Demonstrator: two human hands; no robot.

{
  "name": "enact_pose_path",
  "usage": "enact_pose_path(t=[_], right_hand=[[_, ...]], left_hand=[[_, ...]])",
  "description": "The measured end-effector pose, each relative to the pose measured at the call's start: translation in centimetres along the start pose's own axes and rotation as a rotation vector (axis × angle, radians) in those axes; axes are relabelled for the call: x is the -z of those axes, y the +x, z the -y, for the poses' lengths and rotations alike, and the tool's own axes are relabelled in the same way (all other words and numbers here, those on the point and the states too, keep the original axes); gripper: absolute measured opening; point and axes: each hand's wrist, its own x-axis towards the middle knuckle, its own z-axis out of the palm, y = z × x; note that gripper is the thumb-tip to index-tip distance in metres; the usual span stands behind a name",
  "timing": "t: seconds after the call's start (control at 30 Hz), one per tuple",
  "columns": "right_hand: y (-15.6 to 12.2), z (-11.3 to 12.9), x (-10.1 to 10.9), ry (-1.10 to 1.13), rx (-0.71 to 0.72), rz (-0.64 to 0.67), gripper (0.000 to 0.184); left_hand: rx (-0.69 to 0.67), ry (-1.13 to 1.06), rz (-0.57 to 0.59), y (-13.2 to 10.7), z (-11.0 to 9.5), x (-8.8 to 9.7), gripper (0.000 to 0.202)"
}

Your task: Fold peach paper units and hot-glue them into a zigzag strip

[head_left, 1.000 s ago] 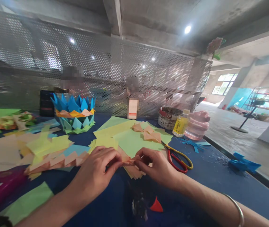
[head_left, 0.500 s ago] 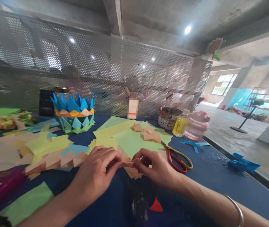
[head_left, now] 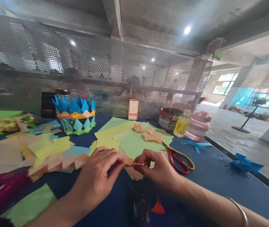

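My left hand and my right hand meet over the blue table, both pinching a small folded orange paper piece between their fingertips. Under them lies a stack of orange paper squares. Just beyond are green and yellow sheets with several folded orange pieces on top. Red and yellow scissors lie right of my right hand.
A chain of folded orange pieces and loose coloured sheets lie at left. A blue, orange and green paper bowl stands at the back. A woven basket, yellow bottle and pink container stand back right before a perforated metal screen.
My fingers have shifted slightly on the orange piece, which now looks flatter and thinner between them. The hands stay in the same spot.
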Motion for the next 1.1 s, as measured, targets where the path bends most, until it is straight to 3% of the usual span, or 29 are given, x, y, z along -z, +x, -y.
enact_pose_path(t=[0.17,0.3,0.4,0.57,0.67,1.1], right_hand=[[-0.1,0.3,0.0,-0.069,0.046,-0.104,0.015],[-0.4,0.3,-0.2,-0.128,0.170,-0.147,0.014],[-0.7,0.3,-0.2,-0.156,0.262,-0.140,0.019],[-0.8,0.4,-0.1,-0.286,0.535,-0.092,0.021],[-0.7,0.4,0.0,-0.341,0.629,-0.093,0.020],[-1.0,0.6,-0.3,-0.353,0.494,-0.026,0.009]], left_hand=[[0.004,-0.019,-0.053,-0.2,-0.1,-0.2,0.003],[0.008,-0.018,-0.099,-0.3,0.0,-0.2,0.030],[-0.039,0.072,-0.100,-0.3,0.0,0.0,0.036],[-0.112,0.096,-0.096,0.1,-0.7,0.4,0.026],[-0.108,0.019,-0.074,0.2,-1.3,0.4,0.015],[-0.112,-0.056,-0.027,0.1,-1.7,0.3,0.019]])
